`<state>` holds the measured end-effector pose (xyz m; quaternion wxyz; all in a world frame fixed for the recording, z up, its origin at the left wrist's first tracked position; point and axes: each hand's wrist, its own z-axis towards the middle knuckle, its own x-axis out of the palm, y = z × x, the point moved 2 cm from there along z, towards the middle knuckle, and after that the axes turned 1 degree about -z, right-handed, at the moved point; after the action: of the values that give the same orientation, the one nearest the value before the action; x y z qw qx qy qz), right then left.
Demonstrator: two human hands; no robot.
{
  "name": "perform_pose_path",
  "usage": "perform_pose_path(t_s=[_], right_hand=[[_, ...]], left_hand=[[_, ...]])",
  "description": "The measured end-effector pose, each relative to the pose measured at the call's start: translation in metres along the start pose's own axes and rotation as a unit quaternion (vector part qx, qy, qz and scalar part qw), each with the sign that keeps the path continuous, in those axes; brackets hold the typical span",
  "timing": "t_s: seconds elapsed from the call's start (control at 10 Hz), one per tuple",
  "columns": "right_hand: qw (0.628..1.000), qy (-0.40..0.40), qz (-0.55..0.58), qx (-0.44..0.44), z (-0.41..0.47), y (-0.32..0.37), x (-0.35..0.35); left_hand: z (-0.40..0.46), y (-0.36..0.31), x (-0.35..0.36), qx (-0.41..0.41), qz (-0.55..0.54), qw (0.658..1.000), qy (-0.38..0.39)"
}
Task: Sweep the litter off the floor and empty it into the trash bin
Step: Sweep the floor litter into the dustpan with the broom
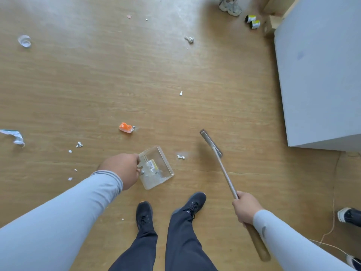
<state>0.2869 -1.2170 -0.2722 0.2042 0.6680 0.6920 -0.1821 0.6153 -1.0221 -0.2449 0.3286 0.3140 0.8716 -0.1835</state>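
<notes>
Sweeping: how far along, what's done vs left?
Early. Done: nothing clearly; the dustpan looks nearly empty. In hand: left hand holds the dustpan on the floor, right hand holds the broom, head beside a foil scrap. Left: orange wrapper, crumpled paper, clear cup, scattered bits. No bin in view.

Open floor [136, 75] ahead, scattered litter only; grey cabinet [320, 75] blocks right side.

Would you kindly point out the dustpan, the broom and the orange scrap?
dustpan [156, 169], head view, on its clear tray.
broom [224, 173], head view, on its metal shaft.
orange scrap [125, 127], head view, on its middle.
</notes>
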Motion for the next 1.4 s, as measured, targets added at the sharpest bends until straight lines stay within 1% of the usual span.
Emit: perform_pose_path(t_s=[0.1, 0.2, 0.3, 0.4, 0.5, 0.6, 0.7, 0.8, 0.9, 1.0, 1.1, 1.2, 1.3, 1.4], right_hand=[[0.999, 0.038, -0.003, 0.003, 0.026, 0.038, 0.037], [0.995, 0.088, -0.034, -0.031, 0.010, 0.066, 0.091], [0.987, 0.142, -0.025, -0.072, -0.021, 0.057, 0.101], [0.976, 0.192, 0.088, -0.055, -0.052, 0.031, 0.065], [0.981, 0.160, 0.106, -0.022, -0.072, 0.009, 0.035], [0.991, 0.090, 0.098, -0.006, -0.064, 0.014, 0.025], [1.000, 0.028, 0.010, 0.003, -0.029, 0.035, 0.028], [0.995, 0.054, -0.079, 0.004, -0.013, 0.063, 0.056], [0.987, 0.134, -0.089, -0.023, -0.024, 0.072, 0.084], [0.979, 0.200, -0.009, -0.045, -0.044, 0.051, 0.072], [0.973, 0.215, 0.072, -0.049, -0.071, 0.020, 0.037], [0.981, 0.155, 0.110, -0.041, -0.081, 0.010, 0.010], [0.990, 0.082, 0.112, -0.011, -0.051, 0.020, 0.001], [0.997, 0.050, 0.053, 0.007, -0.008, 0.050, 0.009]], left_hand=[[0.013, -0.004, 0.003, -0.006, 0.010, 1.000, -0.010], [0.013, 0.000, 0.008, -0.015, 0.013, 1.000, -0.013], [0.010, -0.003, 0.011, -0.009, 0.011, 1.000, -0.014], [0.008, -0.002, 0.009, 0.000, 0.007, 1.000, -0.020], [0.005, 0.005, 0.008, 0.003, 0.006, 1.000, -0.021], [0.006, 0.006, 0.010, 0.001, 0.007, 1.000, -0.022], [0.008, 0.007, 0.011, 0.001, 0.002, 1.000, -0.019], [0.009, 0.009, 0.012, 0.003, 0.000, 1.000, -0.025], [0.010, 0.009, 0.012, 0.003, 0.003, 1.000, -0.025], [0.012, 0.010, 0.012, 0.003, 0.006, 1.000, -0.030], [0.011, 0.010, 0.013, 0.006, 0.012, 1.000, -0.024], [0.012, 0.011, 0.014, 0.008, 0.008, 1.000, -0.024], [0.013, 0.010, 0.012, 0.004, -0.001, 1.000, -0.026], [0.015, 0.009, 0.012, 0.002, -0.004, 1.000, -0.026]])
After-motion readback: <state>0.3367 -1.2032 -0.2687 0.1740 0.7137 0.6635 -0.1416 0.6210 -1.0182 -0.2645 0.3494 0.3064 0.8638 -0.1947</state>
